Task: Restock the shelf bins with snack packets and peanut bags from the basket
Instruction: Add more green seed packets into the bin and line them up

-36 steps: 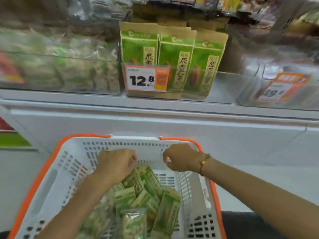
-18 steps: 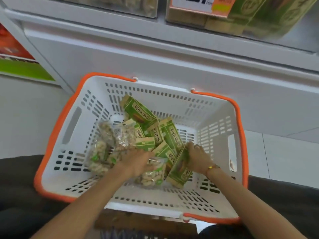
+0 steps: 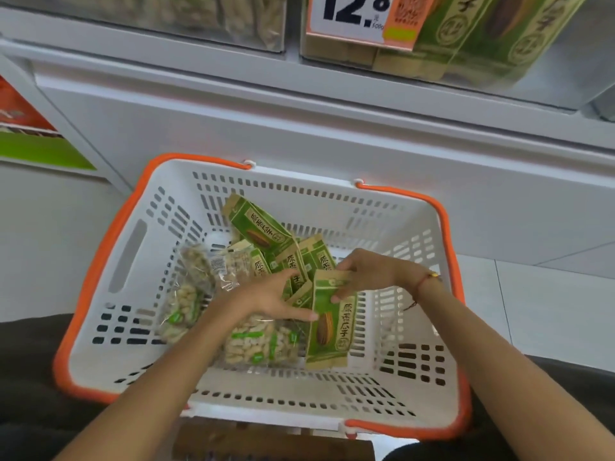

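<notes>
Low in the frame's centre, your right hand [image 3: 366, 272] pinches a green-and-tan paper snack packet [image 3: 331, 322] by its top, lifting it from the white-and-orange basket [image 3: 133, 247]; your left hand [image 3: 269, 294], fingers spread, steadies it.

Perforated white plastic basket [image 3: 412, 227], glossy clear-film peanut bags [image 3: 256, 344], matt paper-look snack packets [image 3: 259, 227]
</notes>
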`<state>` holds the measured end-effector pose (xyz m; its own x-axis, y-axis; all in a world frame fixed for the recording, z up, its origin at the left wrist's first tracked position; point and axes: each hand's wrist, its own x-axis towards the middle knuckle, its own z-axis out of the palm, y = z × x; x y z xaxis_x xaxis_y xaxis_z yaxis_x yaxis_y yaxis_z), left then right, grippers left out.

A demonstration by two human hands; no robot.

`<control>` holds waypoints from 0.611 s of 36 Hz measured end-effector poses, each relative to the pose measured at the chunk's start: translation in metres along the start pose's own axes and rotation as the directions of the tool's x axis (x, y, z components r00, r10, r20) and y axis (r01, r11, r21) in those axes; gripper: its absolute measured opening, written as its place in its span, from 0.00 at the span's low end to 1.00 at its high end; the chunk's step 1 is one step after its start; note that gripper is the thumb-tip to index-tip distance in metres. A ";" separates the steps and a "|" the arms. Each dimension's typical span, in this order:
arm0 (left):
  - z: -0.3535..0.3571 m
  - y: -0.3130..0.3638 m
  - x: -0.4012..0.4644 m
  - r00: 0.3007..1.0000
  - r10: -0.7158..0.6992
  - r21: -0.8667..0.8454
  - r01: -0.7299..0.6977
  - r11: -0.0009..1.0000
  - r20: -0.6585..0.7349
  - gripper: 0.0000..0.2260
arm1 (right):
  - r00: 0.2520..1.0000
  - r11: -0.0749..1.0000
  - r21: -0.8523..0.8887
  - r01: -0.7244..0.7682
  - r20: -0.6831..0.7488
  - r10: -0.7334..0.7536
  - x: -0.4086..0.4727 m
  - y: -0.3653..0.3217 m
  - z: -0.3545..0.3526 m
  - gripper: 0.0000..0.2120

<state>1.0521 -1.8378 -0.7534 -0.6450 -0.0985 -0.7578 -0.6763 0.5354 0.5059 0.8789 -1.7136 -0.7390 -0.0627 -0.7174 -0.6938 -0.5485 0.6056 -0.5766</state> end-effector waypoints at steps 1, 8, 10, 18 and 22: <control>0.000 0.004 0.000 0.997 0.053 -0.094 -0.047 0.994 0.061 0.46 | 1.000 0.999 0.042 0.019 -0.016 -0.019 0.001 -0.006 -0.002 0.09; -0.007 -0.019 -0.005 0.983 0.029 -0.395 -0.099 0.913 -0.179 0.13 | 0.904 0.889 0.455 0.060 -0.403 0.145 0.016 -0.010 0.025 0.13; -0.014 -0.029 -0.010 0.970 -0.031 -0.430 -0.078 0.899 -0.241 0.14 | 0.886 0.972 0.163 -0.167 -0.408 0.220 0.028 0.004 0.042 0.10; -0.030 -0.044 -0.019 0.944 -0.110 -0.606 -0.108 0.788 -0.310 0.10 | 0.932 0.946 -0.120 -0.300 -0.249 0.264 0.052 0.024 0.101 0.20; -0.034 -0.044 -0.019 0.938 -0.110 -0.602 -0.118 0.790 -0.328 0.03 | 0.937 0.947 -0.164 -0.278 -0.264 0.229 0.049 0.025 0.082 0.13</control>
<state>1.0827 -1.8878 -0.7471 -0.6476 -0.4265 -0.6314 -0.6724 -0.0701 0.7369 0.9302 -1.7056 -0.8226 -0.4043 -0.6244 -0.6683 -0.6384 0.7159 -0.2826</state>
